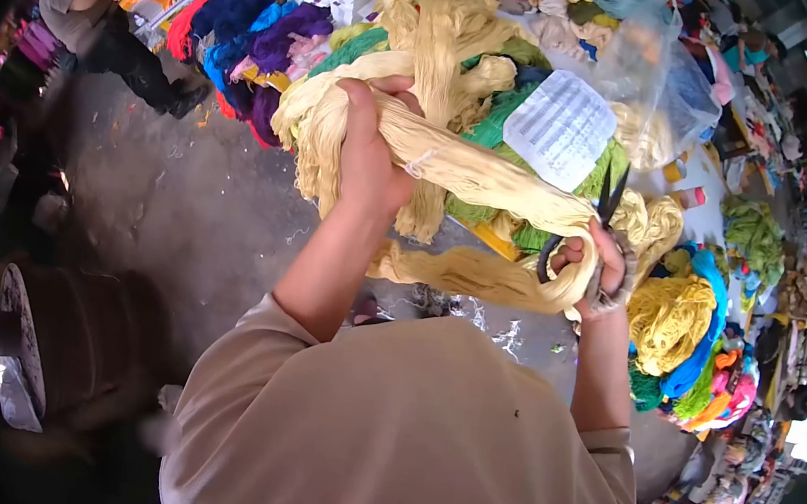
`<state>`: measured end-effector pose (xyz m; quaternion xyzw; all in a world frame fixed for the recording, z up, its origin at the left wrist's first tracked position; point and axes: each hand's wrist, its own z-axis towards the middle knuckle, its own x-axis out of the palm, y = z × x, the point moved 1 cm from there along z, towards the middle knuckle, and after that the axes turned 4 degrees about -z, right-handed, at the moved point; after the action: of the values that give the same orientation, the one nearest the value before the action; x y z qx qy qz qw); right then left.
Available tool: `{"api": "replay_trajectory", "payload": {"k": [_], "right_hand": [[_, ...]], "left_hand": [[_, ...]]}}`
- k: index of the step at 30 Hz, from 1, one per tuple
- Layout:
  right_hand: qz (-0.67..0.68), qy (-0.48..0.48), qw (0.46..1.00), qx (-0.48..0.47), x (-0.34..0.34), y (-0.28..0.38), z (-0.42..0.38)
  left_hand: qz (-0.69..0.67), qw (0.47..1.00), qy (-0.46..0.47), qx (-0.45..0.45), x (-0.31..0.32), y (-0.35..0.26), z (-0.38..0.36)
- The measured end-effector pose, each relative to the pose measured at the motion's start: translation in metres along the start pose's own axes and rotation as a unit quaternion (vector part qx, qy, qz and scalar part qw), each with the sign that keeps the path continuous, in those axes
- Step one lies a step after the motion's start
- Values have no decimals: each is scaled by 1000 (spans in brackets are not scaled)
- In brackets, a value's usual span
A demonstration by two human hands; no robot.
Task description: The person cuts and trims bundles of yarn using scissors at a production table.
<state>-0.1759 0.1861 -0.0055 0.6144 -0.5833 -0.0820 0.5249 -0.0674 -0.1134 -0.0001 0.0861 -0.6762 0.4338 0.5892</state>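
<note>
A long hank of cream yarn [484, 173] stretches between my two hands above a heap of yarn. My left hand [372, 153] is closed around its left part, thumb uppermost, with strands bunched beside it. The hank's right end loops over my right hand [605, 265], whose fingers are curled. That hand also holds black scissors [613, 195], blades pointing up and away. A band of cloth or yarn wraps the right wrist. Pale strands [461, 273] hang below the stretched part. Behind the hands lie more cream hanks [440, 40] on green yarn [484, 131].
A written paper sheet [560, 128] and a clear plastic bag [656, 82] rest on the heap. Yellow and blue yarn [672, 320] sits at the right. At the far left another person [99, 23] bends near orange yarn. A drum [80, 343] stands lower left.
</note>
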Motion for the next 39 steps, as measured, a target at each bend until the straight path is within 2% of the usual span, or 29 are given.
{"api": "replay_trajectory", "payload": {"k": [1, 5, 7, 8, 9, 11, 12, 14, 15, 16, 17, 18, 20, 21, 22, 24, 25, 27, 29, 31, 32, 33, 34, 36, 37, 39], "right_hand": [[-6, 0, 1000, 10, -4, -3, 3], [-44, -22, 999, 7, -12, -16, 12], [-65, -38, 997, 10, -9, -20, 15], [-92, -48, 995, 6, -8, -23, 17], [-59, -74, 995, 28, -8, -28, 21], [-240, -70, 963, -105, -25, -45, 43], [-211, -92, 961, -155, -9, -48, 38], [-301, -72, 899, -309, 13, -42, 43], [-315, 22, 884, -346, 35, -34, 31], [-330, 71, 881, -332, 57, -26, 18], [-324, 60, 883, -334, 53, -28, 15], [-378, 79, 832, -399, 91, -27, 5], [-453, 38, 727, -514, 110, -22, 9], [-451, 36, 728, -515, 108, -22, 11], [-423, 53, 781, -456, 106, -25, 16], [-335, 86, 871, -348, 106, -23, 16], [-277, 104, 896, -330, 103, -22, 19], [-194, 126, 924, -304, 96, -22, 25], [-243, 112, 925, -269, 85, -22, 21], [-234, 196, 934, -185, 69, -30, 13], [-248, 236, 928, -147, 63, -36, 6], [-185, 292, 933, -104, 63, -42, 3], [-200, 243, 949, -11, 62, -49, -1], [-154, 264, 943, 129, 65, -49, -10], [-199, 284, 933, 99, 67, -53, -14], [-342, 334, 873, -97, 74, -62, -17]], "left_hand": [[-25, 998, -51, -11, 9, -3, -1], [-8, 1000, -10, -11, 1, -6, 0], [-193, 976, -41, -93, 8, -3, 2], [-184, 978, -39, -95, 11, -1, 2], [-177, 977, -49, -105, 14, 1, 2], [-169, 976, -61, -124, 19, 7, 0], [-161, 977, -60, -127, 22, 10, -2], [-165, 971, -94, -145, 27, 19, -6], [-147, 973, -93, -154, 25, 27, -7], [-138, 973, -92, -162, 23, 34, -10], [-124, 974, -93, -165, 22, 41, -11], [-110, 975, -94, -169, 22, 45, -13], [-118, 971, -100, -180, 26, 49, -18], [-105, 973, -105, -177, 29, 49, -20], [-102, 974, -70, -189, 19, 46, -17], [-110, 972, -108, -178, 17, 38, -16], [-88, 976, -103, -172, 18, 32, -17], [-93, 975, -116, -164, 20, 24, -17], [-92, 976, -112, -161, 21, 15, -18], [-44, 987, 7, -154, 27, -1, -20], [39, 990, 89, -106, 29, -16, -27], [-10, 967, 246, -63, 29, -23, -23], [-17, 931, 362, -41, 29, -32, -18], [-134, 926, 347, -69, 33, -41, -13], [-222, 903, 348, -118, 31, -43, -5], [-361, 857, 313, -192, 31, -37, -1]]}}
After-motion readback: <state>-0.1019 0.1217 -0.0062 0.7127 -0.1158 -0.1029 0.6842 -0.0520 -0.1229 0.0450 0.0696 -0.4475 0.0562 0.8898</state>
